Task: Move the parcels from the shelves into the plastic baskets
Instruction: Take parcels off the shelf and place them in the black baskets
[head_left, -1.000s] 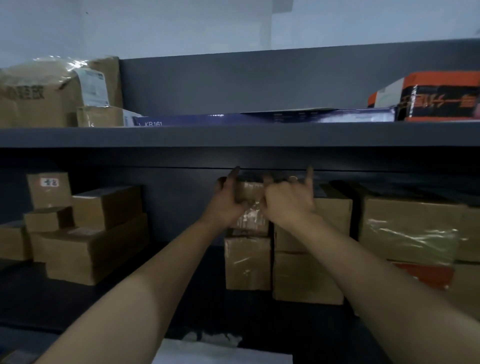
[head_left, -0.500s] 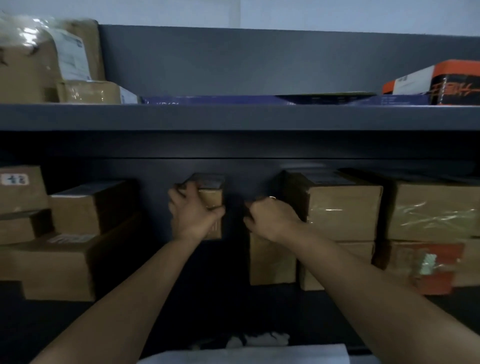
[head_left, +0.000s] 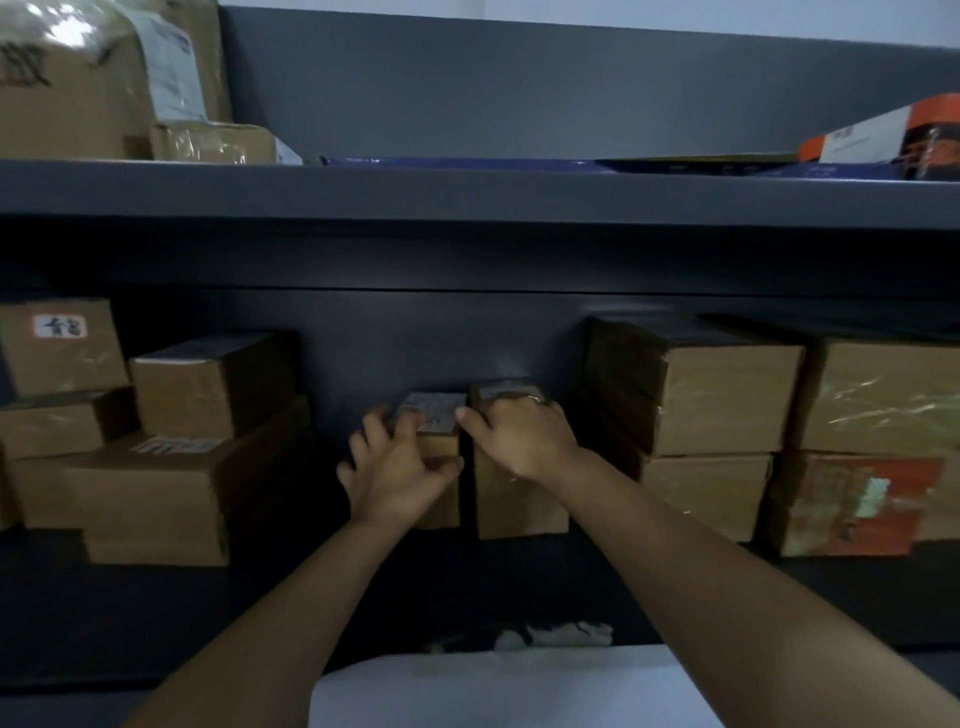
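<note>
On the lower shelf (head_left: 467, 597), the left hand (head_left: 395, 470) grips a small parcel (head_left: 435, 415), the right hand (head_left: 519, 436) its neighbour parcel (head_left: 511, 499); both look stiff, light, best held by the sides.

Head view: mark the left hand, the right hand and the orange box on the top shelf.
left hand (head_left: 393, 474), head view, back of hand.
right hand (head_left: 524, 435), head view, knuckles.
orange box (head_left: 883, 139), head view, white side.

Both arms extended forward, left hand (head_left: 396, 474) fingers curled, right hand (head_left: 519, 435) clenched
</note>
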